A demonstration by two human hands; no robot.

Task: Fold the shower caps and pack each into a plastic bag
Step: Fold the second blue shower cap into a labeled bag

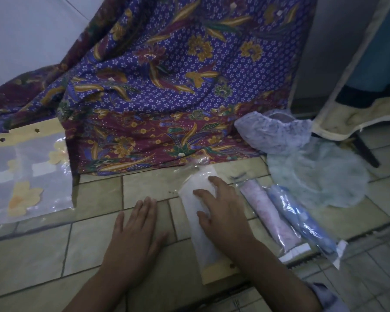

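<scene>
We are pressing our open right hand (223,212) on the bagged white cap (195,212), our left hand (136,230) lying open, flat on the floor tiles (43,255)

Head cam, close, looks fwd/down over tiled floor (43,248).

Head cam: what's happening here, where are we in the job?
A person is packing shower caps on a tiled floor. The right hand presses flat on a white folded cap in its plastic bag; the left hand rests open on the tiles beside it. Two packed bags, pink and blue, lie to the right. Loose unfolded caps wait behind them, and empty bags lie at left.
</scene>
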